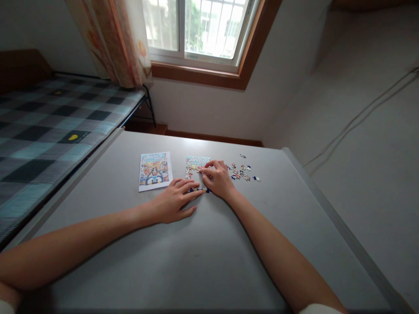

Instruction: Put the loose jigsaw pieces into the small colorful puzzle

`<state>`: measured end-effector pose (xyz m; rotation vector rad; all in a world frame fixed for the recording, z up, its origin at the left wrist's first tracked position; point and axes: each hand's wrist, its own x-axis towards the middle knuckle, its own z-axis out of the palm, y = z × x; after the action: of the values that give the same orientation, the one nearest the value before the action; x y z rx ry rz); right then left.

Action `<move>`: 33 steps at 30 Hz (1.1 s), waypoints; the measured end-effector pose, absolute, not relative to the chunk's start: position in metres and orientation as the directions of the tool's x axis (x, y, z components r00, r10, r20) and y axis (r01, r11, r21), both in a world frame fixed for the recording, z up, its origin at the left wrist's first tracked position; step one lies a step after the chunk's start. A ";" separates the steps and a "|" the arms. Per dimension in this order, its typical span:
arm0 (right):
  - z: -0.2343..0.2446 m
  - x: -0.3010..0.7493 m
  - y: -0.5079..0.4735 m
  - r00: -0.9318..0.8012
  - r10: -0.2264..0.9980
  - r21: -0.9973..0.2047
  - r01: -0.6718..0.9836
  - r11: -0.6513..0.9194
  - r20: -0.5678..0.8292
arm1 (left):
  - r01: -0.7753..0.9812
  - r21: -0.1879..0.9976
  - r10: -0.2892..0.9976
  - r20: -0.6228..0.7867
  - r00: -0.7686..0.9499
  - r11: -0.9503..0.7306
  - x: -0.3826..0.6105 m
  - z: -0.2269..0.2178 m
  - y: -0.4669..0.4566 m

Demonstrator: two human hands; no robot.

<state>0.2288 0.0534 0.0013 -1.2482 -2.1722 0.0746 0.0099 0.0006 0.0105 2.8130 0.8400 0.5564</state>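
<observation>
A partly assembled jigsaw puzzle lies on the grey table. My left hand rests flat beside its lower edge, fingers stretched out and touching the bottom row. My right hand lies over the puzzle's right side, fingers curled and pinching down on what looks like a small piece I cannot clearly make out. Several loose puzzle pieces are scattered just right of that hand.
A colourful reference picture card lies left of the puzzle. A bed with a checked cover runs along the table's left edge. A window with a curtain is behind, a white wall on the right.
</observation>
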 end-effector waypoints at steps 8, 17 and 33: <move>-0.001 0.229 0.056 -0.302 0.804 -0.384 0.757 0.528 0.512 | 0.497 0.249 0.554 0.307 0.774 -0.832 0.010 0.012 0.000; 0.002 0.229 0.054 -0.334 0.796 -0.362 0.755 0.547 0.505 | 0.497 0.250 0.555 0.307 0.773 -0.831 0.010 0.012 0.000; 0.000 0.229 0.054 -0.367 0.778 -0.345 0.741 0.576 0.510 | 0.509 0.219 0.554 0.302 0.776 -0.832 0.010 0.013 0.000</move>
<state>0.2288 0.0543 -0.0003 -1.2059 -2.1669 0.0739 0.0105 0.0002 0.0130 2.8415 0.8542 0.5427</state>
